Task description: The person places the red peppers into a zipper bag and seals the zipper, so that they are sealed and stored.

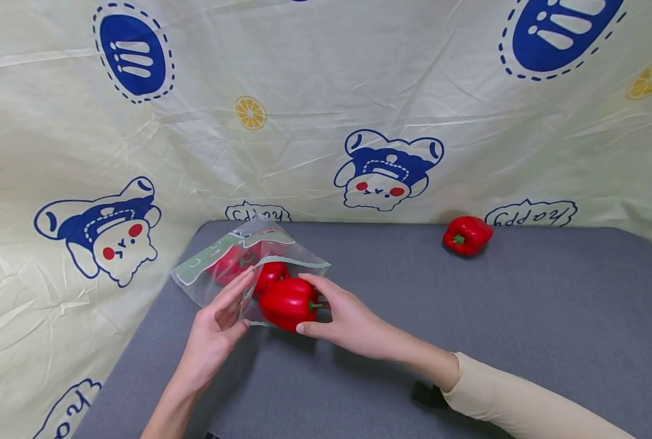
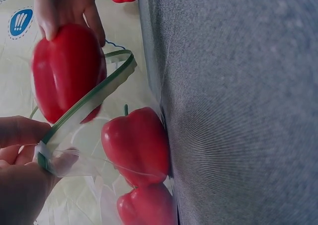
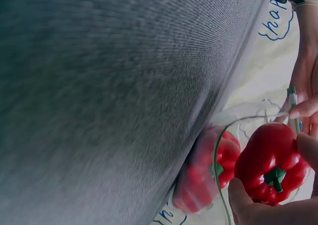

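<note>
My right hand (image 1: 353, 320) grips a red bell pepper (image 1: 286, 303) by its stem end, at the mouth of a clear zip bag (image 1: 194, 280). In the left wrist view this pepper (image 2: 69, 71) is partly behind the bag's green-edged rim (image 2: 99, 93). My left hand (image 1: 216, 332) pinches the bag's edge between thumb and fingers, holding the mouth apart. Inside the bag lie two more red bell peppers, one nearer the opening (image 2: 136, 145) and one deeper (image 2: 146, 205). The right wrist view shows the held pepper's green stem (image 3: 275, 178) facing my right palm.
Another red bell pepper (image 1: 467, 236) sits at the back right of the grey tabletop (image 1: 468, 317), near the back edge. A pale printed cloth (image 1: 304, 164) hangs behind the table and down its left side.
</note>
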### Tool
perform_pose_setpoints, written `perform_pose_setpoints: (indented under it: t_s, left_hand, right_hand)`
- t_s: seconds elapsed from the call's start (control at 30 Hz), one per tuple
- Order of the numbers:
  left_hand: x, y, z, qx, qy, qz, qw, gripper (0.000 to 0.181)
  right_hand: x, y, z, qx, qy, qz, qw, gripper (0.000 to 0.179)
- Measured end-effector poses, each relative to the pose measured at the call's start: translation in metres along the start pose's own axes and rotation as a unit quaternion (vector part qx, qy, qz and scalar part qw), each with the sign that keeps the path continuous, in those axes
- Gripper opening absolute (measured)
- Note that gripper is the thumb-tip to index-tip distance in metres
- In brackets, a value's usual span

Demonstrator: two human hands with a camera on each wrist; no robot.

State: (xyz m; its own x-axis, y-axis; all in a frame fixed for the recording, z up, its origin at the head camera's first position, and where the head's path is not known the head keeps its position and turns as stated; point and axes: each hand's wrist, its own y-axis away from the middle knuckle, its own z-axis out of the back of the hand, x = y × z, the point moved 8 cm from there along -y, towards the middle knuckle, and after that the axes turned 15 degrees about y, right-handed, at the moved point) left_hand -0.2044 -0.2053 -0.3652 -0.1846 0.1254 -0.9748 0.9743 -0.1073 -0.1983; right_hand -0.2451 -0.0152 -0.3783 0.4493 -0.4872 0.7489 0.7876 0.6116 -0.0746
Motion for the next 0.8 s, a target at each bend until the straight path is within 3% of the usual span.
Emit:
perform_pose_setpoints:
  t_s: [0.3,0.8]
  left_hand:
    - [0.0,0.0,-0.004,0.017,0.016,-0.008,0.9997,0.076]
    - [0.001,0.0,-0.01,0.036,0.009,-0.02,0.9991,0.08]
  right_hand:
    - [0.002,-0.019,-0.01,-0.002,0.033,0.004,0.9994,0.079]
    - [-0.002,-0.047,-0.024,-0.012,0.043,-0.027,0.9986,0.082]
